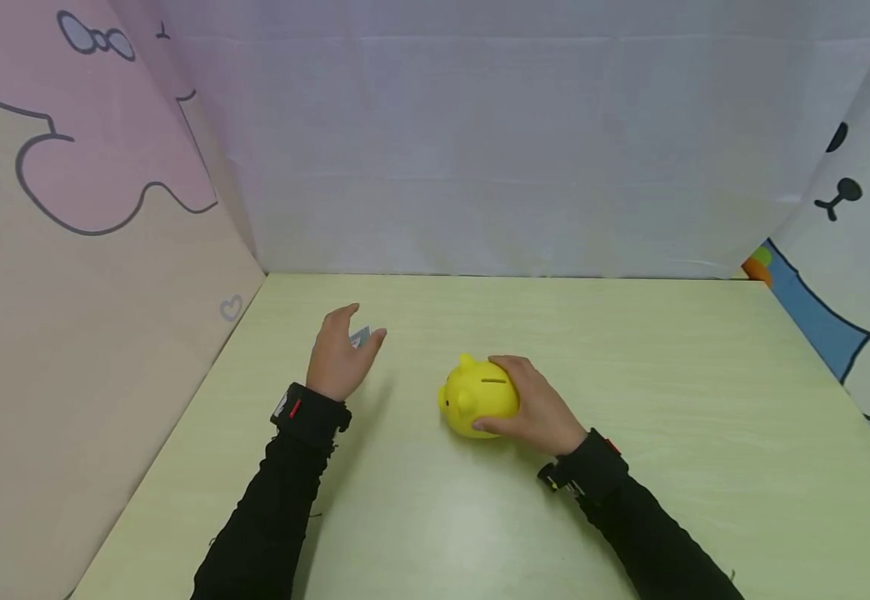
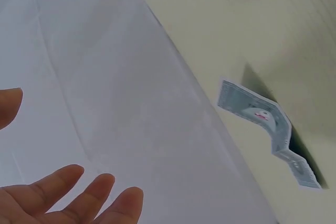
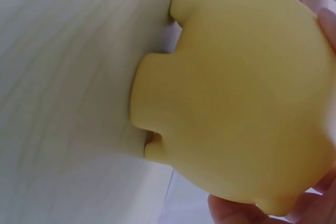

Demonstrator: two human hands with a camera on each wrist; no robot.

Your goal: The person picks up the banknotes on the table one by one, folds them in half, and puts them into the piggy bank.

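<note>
A yellow piggy bank [image 1: 480,400] with a coin slot in its top stands upright on the table, its snout toward the left. My right hand [image 1: 528,407] grips it from the right, thumb on the near side and fingers over the far side. In the right wrist view, the feet of the piggy bank [image 3: 247,93] rest on the tabletop. To the left, my left hand [image 1: 339,357] is held with thumb and fingers spread around nothing. Just beyond it, partly hidden in the head view, a creased grey-blue paper banknote [image 2: 281,124] stands on edge on the table.
The pale wooden table [image 1: 652,375] ends at a white cloth wall [image 1: 480,167] at the back. A printed cartoon panel [image 1: 105,317] borders it on the left, and another panel [image 1: 855,275] on the right. Dark bands with cameras circle both wrists.
</note>
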